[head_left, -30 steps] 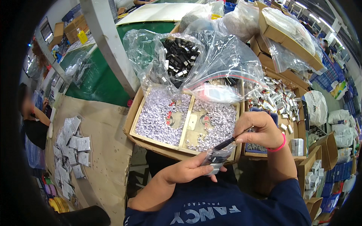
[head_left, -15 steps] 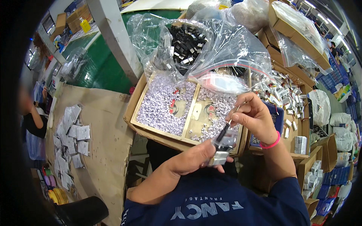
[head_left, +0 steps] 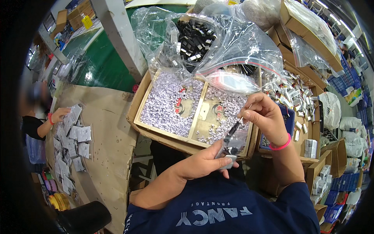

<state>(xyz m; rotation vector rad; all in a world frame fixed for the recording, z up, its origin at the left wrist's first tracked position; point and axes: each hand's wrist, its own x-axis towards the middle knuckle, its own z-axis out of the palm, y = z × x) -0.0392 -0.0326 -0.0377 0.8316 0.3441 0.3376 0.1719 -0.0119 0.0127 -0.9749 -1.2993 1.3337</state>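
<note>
My left hand (head_left: 210,159) is closed around a small clear plastic bag (head_left: 239,141), which has dark pieces and a silvery, flat piece in its lower part. The thumb presses on that silvery part. Just above, my right hand (head_left: 261,113), with a pink band at its wrist, pinches the light, thin end of a slim dark stick-like piece (head_left: 232,129). Its dark end reaches down to the bag's mouth; whether it is inside is hard to tell. Both hands are over the front right corner of a divided wooden tray (head_left: 190,137) holding many tiny whitish parts (head_left: 165,113).
Behind the tray, an open clear bag holds black pieces (head_left: 194,41). To the right are a blue bin (head_left: 289,121) and a carton of small silvery packs (head_left: 298,95). At left, a co-worker's hand (head_left: 59,115) touches flat packets (head_left: 83,133) on a brown board (head_left: 111,156).
The bag in my left hand has tilted, and my fingers have shifted on it. My right hand still pinches the slim piece, slightly farther right. A co-worker's hand has reached the packets at left.
</note>
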